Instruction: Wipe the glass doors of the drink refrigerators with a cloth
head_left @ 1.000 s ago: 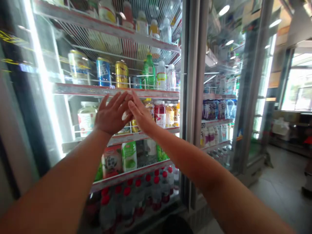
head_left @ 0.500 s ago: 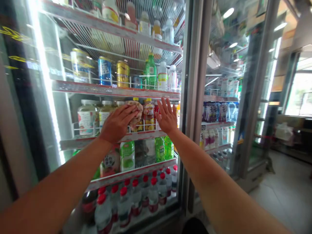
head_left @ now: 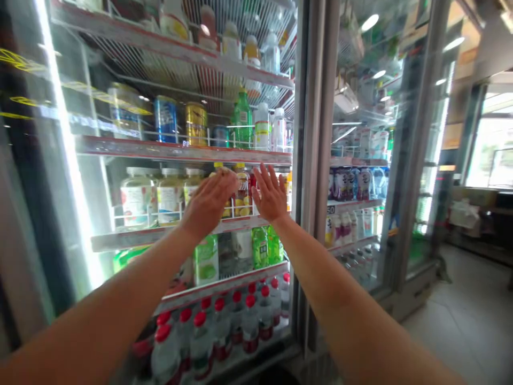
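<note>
Both my arms reach out to the glass door (head_left: 120, 224) of a drinks fridge. My left hand (head_left: 210, 200) lies flat against the glass, fingers together and stretched out, in front of yellow-capped bottles (head_left: 240, 187) on the middle shelf. My right hand (head_left: 270, 193) is pressed flat on the same glass with its fingers spread, close to the door's right frame (head_left: 315, 176). Neither hand holds anything.
Behind the glass are shelves with jars (head_left: 134, 195), cans (head_left: 166, 118), green bottles (head_left: 262, 246) and red-capped water bottles (head_left: 216, 326). A second fridge (head_left: 360, 182) stands to the right. Tiled floor (head_left: 460, 331) lies further right.
My hands, touching at the fingertips a second ago, moved apart; the right hand went toward the door frame. My left hand then slid right along the glass.
</note>
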Available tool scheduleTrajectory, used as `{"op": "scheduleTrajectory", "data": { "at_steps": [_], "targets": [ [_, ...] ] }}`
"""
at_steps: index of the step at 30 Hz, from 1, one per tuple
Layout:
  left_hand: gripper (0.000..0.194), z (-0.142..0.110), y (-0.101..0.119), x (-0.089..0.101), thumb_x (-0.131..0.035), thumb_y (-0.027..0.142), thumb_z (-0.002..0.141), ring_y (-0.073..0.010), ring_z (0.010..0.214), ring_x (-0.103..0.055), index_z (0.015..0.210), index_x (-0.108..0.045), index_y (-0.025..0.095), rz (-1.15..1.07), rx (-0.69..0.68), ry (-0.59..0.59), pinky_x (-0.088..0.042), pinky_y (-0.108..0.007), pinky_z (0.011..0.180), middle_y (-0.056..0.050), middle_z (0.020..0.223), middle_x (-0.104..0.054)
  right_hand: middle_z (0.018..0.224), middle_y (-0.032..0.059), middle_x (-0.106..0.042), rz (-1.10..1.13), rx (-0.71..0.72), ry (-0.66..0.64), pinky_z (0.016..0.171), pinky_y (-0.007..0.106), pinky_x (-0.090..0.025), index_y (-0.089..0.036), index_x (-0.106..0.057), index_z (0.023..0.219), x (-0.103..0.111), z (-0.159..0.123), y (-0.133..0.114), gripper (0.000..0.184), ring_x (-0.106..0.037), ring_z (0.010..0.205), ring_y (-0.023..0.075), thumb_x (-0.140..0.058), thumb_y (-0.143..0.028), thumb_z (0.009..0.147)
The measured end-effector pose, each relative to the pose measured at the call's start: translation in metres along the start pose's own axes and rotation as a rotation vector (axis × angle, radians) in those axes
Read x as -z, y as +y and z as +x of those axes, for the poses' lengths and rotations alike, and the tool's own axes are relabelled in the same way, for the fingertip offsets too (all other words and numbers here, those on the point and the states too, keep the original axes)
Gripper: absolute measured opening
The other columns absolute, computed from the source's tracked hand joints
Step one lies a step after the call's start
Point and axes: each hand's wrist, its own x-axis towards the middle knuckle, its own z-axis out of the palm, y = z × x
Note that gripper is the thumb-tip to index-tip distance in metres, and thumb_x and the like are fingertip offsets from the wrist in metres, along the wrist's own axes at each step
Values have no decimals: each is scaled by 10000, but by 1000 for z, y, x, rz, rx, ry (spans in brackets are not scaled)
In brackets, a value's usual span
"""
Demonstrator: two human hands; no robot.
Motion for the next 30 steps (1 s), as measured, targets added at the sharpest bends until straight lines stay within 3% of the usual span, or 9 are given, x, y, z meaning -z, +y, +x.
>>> {"op": "scheduleTrajectory", "data": {
  "at_steps": [4,9,11,15,17,23,25,28,30],
  "targets": [
    [568,-10,-2,-3,-398,44,986,-179,1479,-384,1475,-492,319,-91,-307,-173,-360,-398,1232,15,1510,-537,1652,22,-326,19,-9,-10,1291,513,-171,-243,-340,1581,0,-1,0,535,-182,1568,223,-325,-368,1061],
    [526,7,-15,12,-391,94,1000,-260,1509,-326,1504,-466,224,9,83,-4,-333,-496,1235,-81,1567,-459,1649,5,-335,39,-14,-24,1293,510,-184,-268,-295,1598,1,-1,0,544,-173,1570,216,-318,-338,1058],
    [508,2,-6,10,-416,124,1000,-283,1516,-306,1500,-471,189,11,109,3,-328,-516,1232,-111,1567,-453,1647,5,-337,29,-17,-21,1295,499,-183,-255,-328,1586,1,-1,0,532,-171,1570,211,-310,-336,1061],
    [497,-10,8,2,-395,97,991,-191,1452,-431,1405,-585,295,-175,-352,-272,-349,-391,1233,-12,1476,-572,1650,7,-328,22,-26,-35,1297,502,-169,-248,-340,1582,1,-2,-1,531,-168,1571,212,-309,-324,1058],
    [522,-3,-1,4,-373,85,989,-160,1439,-447,1393,-594,332,-206,-433,-367,-327,-365,1245,20,1473,-573,1653,10,-320,25,-24,-46,1297,509,-171,-253,-311,1595,1,-2,0,544,-165,1571,219,-317,-310,1053],
    [497,18,-18,14,-439,145,988,-289,1509,-318,1482,-494,171,30,166,35,-298,-533,1236,-120,1564,-455,1648,-3,-335,39,-34,-53,1297,514,-183,-275,-268,1608,2,-3,-1,571,-185,1567,229,-333,-280,1041],
    [512,4,-7,10,-445,111,967,-273,1515,-312,1467,-509,194,-23,20,-8,-307,-507,1237,-109,1555,-470,1643,-8,-347,45,-38,-45,1298,508,-180,-272,-296,1600,2,-3,-1,559,-195,1565,225,-328,-277,1041],
    [553,-15,-1,9,-410,65,942,-170,1479,-384,1414,-552,316,-205,-492,-296,-325,-383,1241,10,1517,-528,1640,-2,-354,57,-37,-35,1299,507,-173,-252,-332,1587,3,-4,-1,545,-199,1564,223,-322,-279,1043],
    [556,-13,-9,14,-393,71,951,-148,1463,-407,1413,-547,339,-198,-568,-390,-310,-363,1247,42,1517,-527,1640,-3,-352,67,-36,-33,1298,513,-168,-253,-326,1588,3,-4,-1,550,-198,1565,222,-328,-276,1039]
  ]
}}
